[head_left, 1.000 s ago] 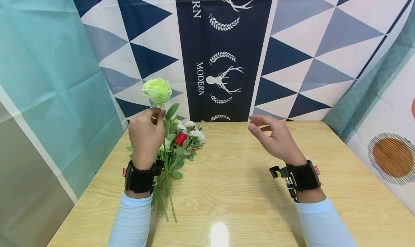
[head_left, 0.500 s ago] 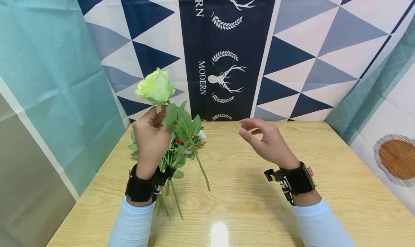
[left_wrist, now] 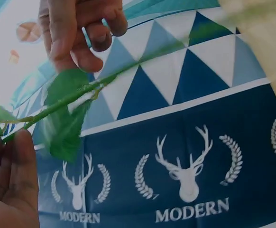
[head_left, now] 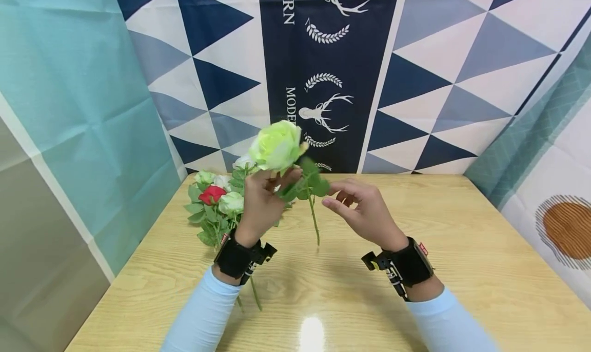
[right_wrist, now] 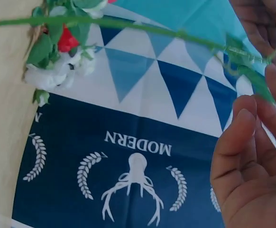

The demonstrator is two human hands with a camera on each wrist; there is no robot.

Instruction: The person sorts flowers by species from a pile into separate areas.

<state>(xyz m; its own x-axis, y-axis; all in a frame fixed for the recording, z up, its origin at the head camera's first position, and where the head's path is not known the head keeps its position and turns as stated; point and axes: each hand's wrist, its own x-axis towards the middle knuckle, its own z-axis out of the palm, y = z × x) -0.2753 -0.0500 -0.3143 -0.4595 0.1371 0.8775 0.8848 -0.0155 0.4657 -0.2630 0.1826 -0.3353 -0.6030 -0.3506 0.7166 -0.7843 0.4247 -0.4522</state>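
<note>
Head view first: your left hand [head_left: 264, 200] pinches the stem of a green rose [head_left: 278, 145] just under the bloom and holds it up over the table [head_left: 461, 249], its stem hanging down free. Your right hand [head_left: 365, 213] hovers just beside the rose's leaves, fingers loosely spread and holding nothing. Behind your left wrist a bunch of flowers [head_left: 214, 203] lies on the table. Left wrist view: the stem [left_wrist: 105, 83] runs slantwise from your left hand's fingers [left_wrist: 14, 180] towards the right hand [left_wrist: 78, 28]. Right wrist view: the right hand's fingers [right_wrist: 244, 142] sit relaxed, close under the stem [right_wrist: 128, 23]; I cannot tell whether they touch it.
</note>
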